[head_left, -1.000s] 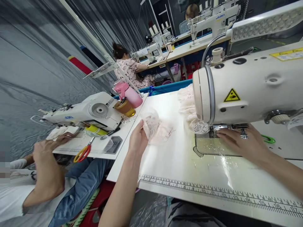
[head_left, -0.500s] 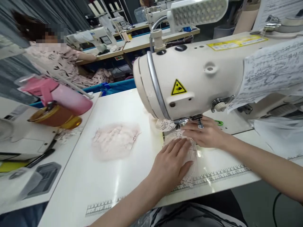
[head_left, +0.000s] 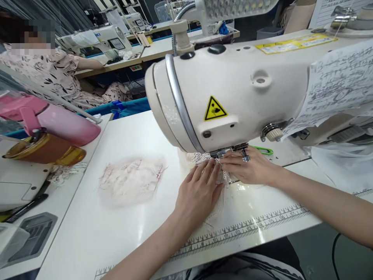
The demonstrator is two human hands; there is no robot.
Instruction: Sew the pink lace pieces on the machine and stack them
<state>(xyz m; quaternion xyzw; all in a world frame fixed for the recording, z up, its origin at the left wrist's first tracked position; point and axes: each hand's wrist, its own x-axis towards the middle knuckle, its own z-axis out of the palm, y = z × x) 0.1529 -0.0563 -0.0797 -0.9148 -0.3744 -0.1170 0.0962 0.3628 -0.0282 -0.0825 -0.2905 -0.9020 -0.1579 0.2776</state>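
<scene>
One view only, taken from head height at the seat, faced forward and down and tilted a little. The sewing machine is seen close, its head filling the upper middle and right. Just below it both forearms are caught entering from the bottom edge. Left of the machine the white table with its printed ruler is covered, and a neighbouring bench beyond. Behind the machine, further rows of workstations are seen at distance. No second view is shared.
</scene>
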